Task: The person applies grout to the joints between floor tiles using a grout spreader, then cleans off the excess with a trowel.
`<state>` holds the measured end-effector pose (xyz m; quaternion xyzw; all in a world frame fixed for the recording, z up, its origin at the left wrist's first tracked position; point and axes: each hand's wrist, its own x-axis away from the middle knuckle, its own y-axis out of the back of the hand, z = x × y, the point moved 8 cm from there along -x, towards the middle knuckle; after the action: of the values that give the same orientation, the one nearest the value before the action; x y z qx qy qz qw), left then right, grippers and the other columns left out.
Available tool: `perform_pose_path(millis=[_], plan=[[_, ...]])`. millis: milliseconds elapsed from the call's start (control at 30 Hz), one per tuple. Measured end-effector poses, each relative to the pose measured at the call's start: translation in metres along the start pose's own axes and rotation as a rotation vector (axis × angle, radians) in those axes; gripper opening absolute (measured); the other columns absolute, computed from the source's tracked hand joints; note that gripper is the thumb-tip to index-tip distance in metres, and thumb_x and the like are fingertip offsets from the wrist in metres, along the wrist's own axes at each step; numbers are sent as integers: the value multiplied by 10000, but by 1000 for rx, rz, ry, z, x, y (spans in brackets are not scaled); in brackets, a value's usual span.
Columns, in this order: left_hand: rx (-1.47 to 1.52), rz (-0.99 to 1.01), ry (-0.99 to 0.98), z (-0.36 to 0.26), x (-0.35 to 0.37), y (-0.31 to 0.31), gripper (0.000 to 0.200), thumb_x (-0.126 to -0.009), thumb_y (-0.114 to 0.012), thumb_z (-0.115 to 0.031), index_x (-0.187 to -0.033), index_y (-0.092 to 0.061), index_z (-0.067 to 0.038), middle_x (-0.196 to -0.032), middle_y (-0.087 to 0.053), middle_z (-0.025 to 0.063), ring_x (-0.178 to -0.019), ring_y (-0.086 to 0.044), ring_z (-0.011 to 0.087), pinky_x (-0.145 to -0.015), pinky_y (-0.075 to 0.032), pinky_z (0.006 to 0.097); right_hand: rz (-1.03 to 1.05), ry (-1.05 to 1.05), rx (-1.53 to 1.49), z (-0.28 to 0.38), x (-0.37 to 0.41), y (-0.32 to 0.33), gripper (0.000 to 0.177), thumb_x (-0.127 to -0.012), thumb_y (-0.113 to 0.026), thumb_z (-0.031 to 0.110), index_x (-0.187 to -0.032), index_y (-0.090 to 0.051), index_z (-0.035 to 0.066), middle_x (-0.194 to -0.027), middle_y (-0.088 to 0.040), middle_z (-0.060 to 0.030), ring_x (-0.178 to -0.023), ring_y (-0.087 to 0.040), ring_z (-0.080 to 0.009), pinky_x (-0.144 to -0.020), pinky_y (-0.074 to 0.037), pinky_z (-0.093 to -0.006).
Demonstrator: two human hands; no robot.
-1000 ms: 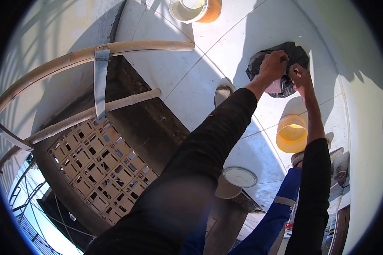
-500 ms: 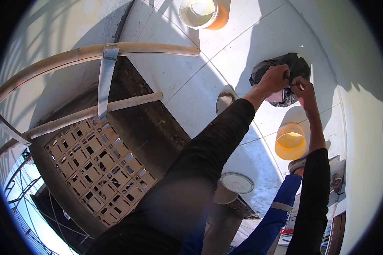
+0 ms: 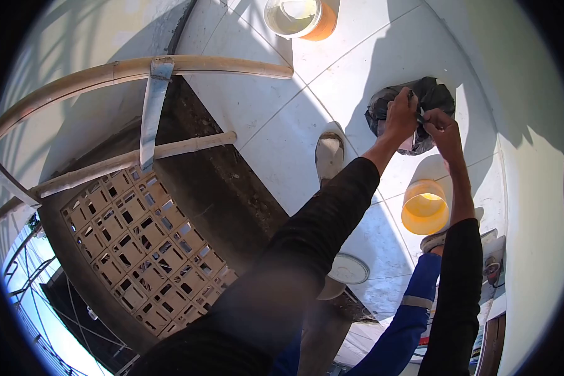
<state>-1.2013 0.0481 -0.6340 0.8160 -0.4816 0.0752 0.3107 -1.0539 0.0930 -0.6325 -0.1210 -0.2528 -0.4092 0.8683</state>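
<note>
Both hands are on the black bag, which sits on the tiled floor towards its right edge, close to the white wall. The left hand has its grip pinched tight on the gathered plastic at the top of the bag. The right hand is right next to it, grip also closed on the same bunch of plastic. Something pale pinkish peeks out under the hands, but I can't tell what it is.

Just below the bag there's an open orange bucket. The inside glows yellow in the sun, and I honestly can't say if anything's in it. A second bucket stands at the far edge of the floor, pale inside, contents unclear. A round white lid lies near the floor's left edge.

As for room, the tiles between the bag and the far bucket are bare. One shoe is planted left of the bag, the other shoe just below the orange bucket. The floor's left edge drops off behind a pipe railing, with lattice blocks below it.
</note>
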Motion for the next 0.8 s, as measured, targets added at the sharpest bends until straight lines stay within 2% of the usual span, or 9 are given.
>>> perform_pose_path(millis=[33, 67, 133, 167, 267, 367, 567, 733, 800], plan=[[-38, 35, -42, -5, 2, 0, 208, -936, -628, -110, -1078, -517, -6, -929, -685, 236, -915, -673, 466, -790, -503, 482, -99, 157, 114, 9, 1, 5, 264, -838, -640, 23, -1100, -662, 51, -760, -550, 13, -720, -583, -110, -695, -480, -287], [-40, 33, -37, -10, 5, 5, 208, -936, -628, -110, -1078, -517, -6, -929, -685, 236, -915, -673, 466, -790, -503, 482, -94, 154, 112, 17, 2, 2, 264, -838, -640, 23, -1100, -662, 51, -760, -550, 13, -720, -583, -110, -695, -480, -287], [-17, 148, -146, -26, 11, -1, 328, -888, -651, -80, -1160, -474, -32, -911, -687, 245, -915, -682, 467, -798, -503, 488, -254, 341, 699, 45, 7, 7, 422, -850, -657, 50, -1267, -641, 113, -878, -611, -61, -767, -652, -255, -752, -528, -399], [-18, 151, -147, -27, 13, -1, 328, -888, -651, -80, -1160, -474, -32, -911, -687, 245, -915, -682, 467, -798, -503, 488, -196, 230, 884, 28, -2, 9, 395, -864, -669, 106, -1257, -637, 134, -996, -624, -118, -866, -670, -367, -789, -533, -483], [-71, 249, -168, -32, 20, -9, 458, -831, -670, -52, -1218, -425, -57, -896, -687, 244, -917, -688, 468, -804, -505, 493, -126, 138, 1087, 23, -7, 15, 343, -879, -681, 169, -1217, -642, 122, -988, -638, -130, -918, -684, -359, -779, -535, -488], [-60, 287, -185, -40, 26, -13, 525, -792, -675, -38, -1237, -399, -72, -891, -682, 232, -915, -683, 467, -821, -505, 495, -135, 80, 1108, 31, 2, 28, 275, -897, -677, 197, -1155, -652, 108, -1025, -673, -131, -963, -689, -359, -784, -539, -485], [-154, 228, -357, -61, 44, -34, 444, -792, -679, -14, -1176, -458, -50, -878, -654, 206, -862, -667, 426, -813, -509, 469, -251, -39, 921, 10, 59, 77, 189, -901, -694, 200, -1042, -683, 74, -988, -727, -140, -934, -696, -376, -793, -529, -488], [-87, 479, -371, -73, 71, -72, 347, -798, -702, -29, -1091, -516, -29, -847, -643, 191, -812, -670, 380, -747, -517, 460, -397, -130, 887, -21, 119, 98, 165, -902, -697, 202, -971, -694, 52, -973, -729, -143, -923, -698, -377, -782, -525, -483], [-49, 471, -462, -79, 80, -83, 350, -763, -736, -21, -1047, -531, -23, -807, -646, 177, -790, -671, 350, -717, -521, 432, -496, -163, 869, -28, 140, 108, 152, -892, -709, 200, -941, -705, 57, -944, -724, -145, -894, -700, -359, -768, -525, -473]])
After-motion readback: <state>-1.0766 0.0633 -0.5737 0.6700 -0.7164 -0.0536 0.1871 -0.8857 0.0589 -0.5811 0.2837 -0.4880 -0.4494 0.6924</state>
